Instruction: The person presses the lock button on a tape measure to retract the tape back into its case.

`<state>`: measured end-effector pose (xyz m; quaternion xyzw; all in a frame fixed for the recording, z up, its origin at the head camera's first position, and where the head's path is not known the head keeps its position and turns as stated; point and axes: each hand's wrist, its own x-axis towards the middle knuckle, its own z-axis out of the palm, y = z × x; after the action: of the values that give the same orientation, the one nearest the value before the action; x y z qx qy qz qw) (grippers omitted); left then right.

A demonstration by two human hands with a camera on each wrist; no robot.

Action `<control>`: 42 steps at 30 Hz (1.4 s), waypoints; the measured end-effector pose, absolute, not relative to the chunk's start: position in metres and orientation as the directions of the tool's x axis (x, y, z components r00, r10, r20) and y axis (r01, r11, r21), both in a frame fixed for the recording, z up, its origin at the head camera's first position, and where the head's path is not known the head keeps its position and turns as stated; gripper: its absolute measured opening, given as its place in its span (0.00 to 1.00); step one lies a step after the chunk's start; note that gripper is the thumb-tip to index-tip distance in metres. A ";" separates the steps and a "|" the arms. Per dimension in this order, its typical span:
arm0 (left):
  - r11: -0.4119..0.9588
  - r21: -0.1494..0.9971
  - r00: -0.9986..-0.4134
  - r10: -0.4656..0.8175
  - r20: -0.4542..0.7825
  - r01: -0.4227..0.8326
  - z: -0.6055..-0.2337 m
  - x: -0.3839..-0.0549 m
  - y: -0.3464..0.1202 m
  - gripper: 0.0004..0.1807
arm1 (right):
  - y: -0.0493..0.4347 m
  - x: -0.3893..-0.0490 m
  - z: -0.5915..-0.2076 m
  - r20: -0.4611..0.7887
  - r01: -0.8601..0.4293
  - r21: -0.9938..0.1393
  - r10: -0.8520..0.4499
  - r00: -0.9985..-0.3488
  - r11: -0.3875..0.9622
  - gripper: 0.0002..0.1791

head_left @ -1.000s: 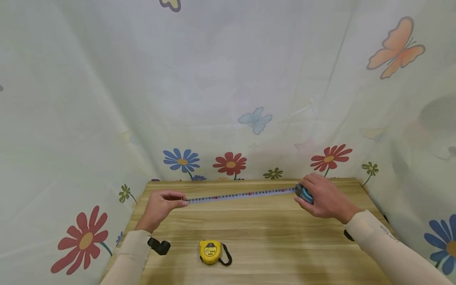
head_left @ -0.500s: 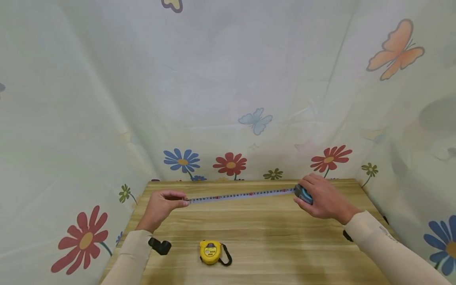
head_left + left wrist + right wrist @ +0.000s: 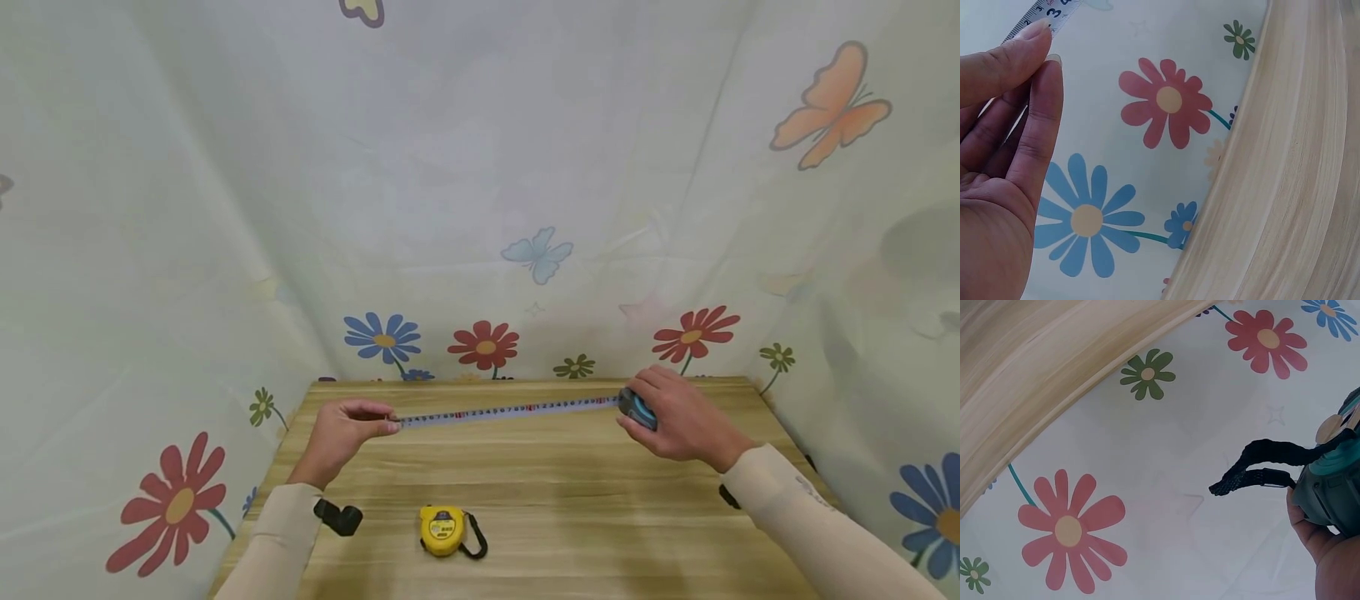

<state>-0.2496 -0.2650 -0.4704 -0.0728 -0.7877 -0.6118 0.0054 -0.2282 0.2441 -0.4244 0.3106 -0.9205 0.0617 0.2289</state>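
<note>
Stretched between both hands is the white blade [image 3: 495, 411] of a tape measure, with black numbers and red marks at the tens. My left hand [image 3: 341, 433] pinches its free end between thumb and fingertips; the left wrist view shows the thumb pressing the blade [image 3: 1047, 19]. At the other end my right hand [image 3: 678, 417] grips the dark grey and blue tape measure case [image 3: 637, 408]. A black strap [image 3: 1266, 456] hangs from that case [image 3: 1332, 494] in the right wrist view. The blade rises slightly toward the right.
A yellow tape measure [image 3: 442, 531] with a black wrist strap [image 3: 476, 537] lies on the wooden table [image 3: 547, 517], nearer the front. Behind and beside the table hangs a pale curtain [image 3: 450, 167] printed with flowers and butterflies.
The blade has shortened slightly between the hands, and the right hand with the case has shifted a little left. The yellow tape measure has not moved.
</note>
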 end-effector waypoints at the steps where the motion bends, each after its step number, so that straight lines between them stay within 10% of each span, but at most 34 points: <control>1: 0.241 0.963 -0.990 0.107 0.095 0.119 -0.470 -0.249 -0.265 0.18 | 0.244 -0.228 -0.424 0.459 -0.600 0.029 -0.545 -0.702 0.799 0.23; 42: 0.221 0.964 -0.982 0.145 0.120 0.150 -0.463 -0.249 -0.253 0.18 | 0.243 -0.222 -0.419 0.489 -0.626 0.045 -0.564 -0.666 0.778 0.21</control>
<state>-0.2494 -0.2529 -0.4628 -0.0943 -0.7814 -0.6169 0.0021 -0.2215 0.2428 -0.4188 0.3268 -0.9104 0.0635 0.2456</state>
